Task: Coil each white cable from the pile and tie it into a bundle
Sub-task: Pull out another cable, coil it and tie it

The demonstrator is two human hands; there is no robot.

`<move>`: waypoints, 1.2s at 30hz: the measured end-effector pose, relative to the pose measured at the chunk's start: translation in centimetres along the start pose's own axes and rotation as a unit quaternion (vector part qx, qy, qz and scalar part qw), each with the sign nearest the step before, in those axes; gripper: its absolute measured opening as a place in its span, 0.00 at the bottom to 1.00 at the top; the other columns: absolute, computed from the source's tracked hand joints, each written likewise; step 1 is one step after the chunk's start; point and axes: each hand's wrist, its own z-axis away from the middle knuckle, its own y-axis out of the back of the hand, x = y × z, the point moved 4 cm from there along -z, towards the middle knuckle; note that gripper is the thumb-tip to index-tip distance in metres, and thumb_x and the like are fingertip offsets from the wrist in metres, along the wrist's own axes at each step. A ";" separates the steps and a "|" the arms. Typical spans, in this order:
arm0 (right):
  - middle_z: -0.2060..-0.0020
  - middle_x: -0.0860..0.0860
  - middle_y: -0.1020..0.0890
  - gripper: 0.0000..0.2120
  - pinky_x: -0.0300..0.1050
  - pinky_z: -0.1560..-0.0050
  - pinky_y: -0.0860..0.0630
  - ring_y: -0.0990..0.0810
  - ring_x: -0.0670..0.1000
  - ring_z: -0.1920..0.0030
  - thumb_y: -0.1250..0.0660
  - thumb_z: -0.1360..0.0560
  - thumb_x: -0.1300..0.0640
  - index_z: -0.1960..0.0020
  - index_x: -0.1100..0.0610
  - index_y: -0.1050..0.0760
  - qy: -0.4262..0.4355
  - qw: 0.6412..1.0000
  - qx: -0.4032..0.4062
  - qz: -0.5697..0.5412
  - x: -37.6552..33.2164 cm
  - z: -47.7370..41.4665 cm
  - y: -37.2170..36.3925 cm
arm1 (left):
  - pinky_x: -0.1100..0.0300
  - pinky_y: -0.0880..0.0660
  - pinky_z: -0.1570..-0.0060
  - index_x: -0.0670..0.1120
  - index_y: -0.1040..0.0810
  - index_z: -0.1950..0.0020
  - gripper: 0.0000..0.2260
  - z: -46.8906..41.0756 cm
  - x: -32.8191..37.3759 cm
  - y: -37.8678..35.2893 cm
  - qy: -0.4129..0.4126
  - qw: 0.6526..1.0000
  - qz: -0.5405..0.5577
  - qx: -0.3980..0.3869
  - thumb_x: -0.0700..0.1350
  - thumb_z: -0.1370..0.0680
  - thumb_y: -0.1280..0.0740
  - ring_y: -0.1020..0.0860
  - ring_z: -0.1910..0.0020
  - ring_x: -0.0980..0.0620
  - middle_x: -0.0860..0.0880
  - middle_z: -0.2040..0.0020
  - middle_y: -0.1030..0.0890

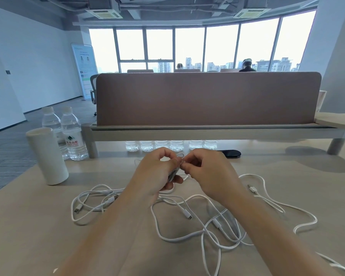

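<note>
A loose pile of white cables (187, 220) with USB plugs sprawls over the pale wooden desk (28, 236) in front of me. Above its far edge my left hand (157, 172) is closed around a small coiled white cable bundle (172, 174), mostly hidden in the palm. My right hand (205, 170) meets it fingertip to fingertip, pinching something thin at the top of the bundle; what it pinches is too small to make out. One cable strand runs down from the bundle into the pile.
A white cylindrical cup (47, 156) and two water bottles (72, 134) stand at the left. A brown divider panel (207, 98) on a raised shelf crosses the back, with several bottles (167, 145) and a dark object (229, 153) under it.
</note>
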 end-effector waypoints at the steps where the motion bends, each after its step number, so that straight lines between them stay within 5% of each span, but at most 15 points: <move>1: 0.62 0.42 0.18 0.04 0.38 0.62 0.29 0.22 0.43 0.61 0.30 0.22 0.49 0.56 0.45 0.22 -0.001 1.000 0.002 0.000 0.0 0.0 0.1 | 0.64 0.34 0.75 0.45 0.24 0.54 0.04 0.0 0.0 0.0 0.001 1.000 0.005 0.002 0.41 0.20 0.31 0.19 0.71 0.47 0.45 0.61 0.18; 8: 0.64 0.42 0.17 0.06 0.41 0.58 0.25 0.21 0.44 0.61 0.33 0.20 0.53 0.55 0.47 0.20 0.004 0.999 -0.014 -0.031 -0.2 0.0 0.0 | 0.62 0.33 0.73 0.44 0.23 0.53 0.05 -0.2 0.1 0.3 0.003 1.000 0.009 0.002 0.43 0.21 0.29 0.18 0.69 0.47 0.44 0.59 0.16; 16: 0.64 0.41 0.18 0.08 0.36 0.63 0.30 0.22 0.42 0.63 0.32 0.21 0.54 0.57 0.44 0.21 0.000 1.000 -0.011 -0.025 -0.4 0.1 0.0 | 0.62 0.33 0.73 0.45 0.24 0.54 0.05 0.0 -0.1 -0.1 0.002 1.000 0.001 -0.027 0.42 0.19 0.32 0.19 0.69 0.48 0.45 0.63 0.17; 20: 0.67 0.44 0.20 0.08 0.37 0.65 0.32 0.25 0.43 0.66 0.30 0.23 0.51 0.60 0.50 0.21 -0.012 0.999 -0.001 -0.033 -0.3 0.0 0.2 | 0.62 0.32 0.73 0.46 0.24 0.55 0.06 -0.1 0.0 0.0 -0.011 1.000 -0.016 -0.016 0.42 0.18 0.34 0.18 0.69 0.48 0.44 0.61 0.18; 24: 0.74 0.44 0.23 0.09 0.35 0.68 0.33 0.30 0.42 0.74 0.29 0.23 0.55 0.61 0.56 0.21 -0.049 0.989 -0.011 -0.137 -0.2 -0.1 0.1 | 0.60 0.30 0.72 0.45 0.24 0.49 0.06 0.0 0.3 -0.2 -0.035 0.998 -0.049 -0.016 0.42 0.16 0.39 0.20 0.70 0.50 0.41 0.59 0.19; 30: 0.73 0.53 0.24 0.08 0.43 0.68 0.33 0.32 0.49 0.73 0.33 0.24 0.64 0.61 0.65 0.22 -0.094 0.961 -0.029 -0.260 -0.5 0.3 -0.1 | 0.60 0.32 0.74 0.58 0.27 0.33 0.17 -0.1 0.3 -0.4 -0.039 0.998 -0.019 -0.042 0.39 0.15 0.43 0.23 0.68 0.47 0.42 0.59 0.21; 36: 0.74 0.53 0.22 0.10 0.41 0.69 0.32 0.31 0.48 0.74 0.34 0.25 0.64 0.64 0.64 0.21 -0.097 0.960 -0.020 -0.260 -0.5 0.3 -0.1 | 0.63 0.35 0.75 0.50 0.25 0.35 0.11 -0.4 -0.4 -0.6 0.003 0.999 -0.005 -0.038 0.44 0.15 0.43 0.27 0.71 0.48 0.42 0.62 0.20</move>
